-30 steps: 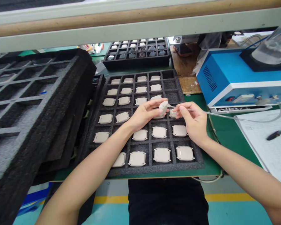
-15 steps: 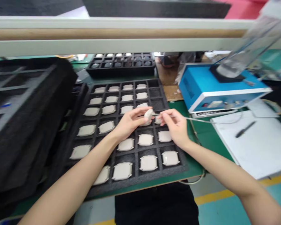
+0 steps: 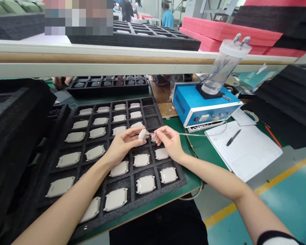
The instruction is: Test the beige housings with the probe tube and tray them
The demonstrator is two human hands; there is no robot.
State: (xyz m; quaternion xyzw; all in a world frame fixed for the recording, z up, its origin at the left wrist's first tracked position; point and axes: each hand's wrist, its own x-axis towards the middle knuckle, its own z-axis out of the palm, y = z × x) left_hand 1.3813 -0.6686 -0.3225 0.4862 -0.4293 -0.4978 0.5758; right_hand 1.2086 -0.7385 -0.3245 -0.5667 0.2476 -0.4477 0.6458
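Observation:
My left hand pinches a small beige watch case on edge between thumb and fingers, above the black foam tray. In my right hand is a thin pale tube, gripped close to its slim tip. That tip points left at the watch case; whether it touches cannot be made out. More beige watch cases lie singly in the tray's compartments under both hands. The tube runs right to a blue box.
A clear cylinder stands on the box. Right of it lie paper sheets with a black pen. Stacked foam trays rise on the left. A shelf rail crosses above; behind it sits another compartment tray.
The view has tilted up and turned right, showing more of the shelf and the blue box. Both hands keep their grips, with the tube tip still at the watch case.

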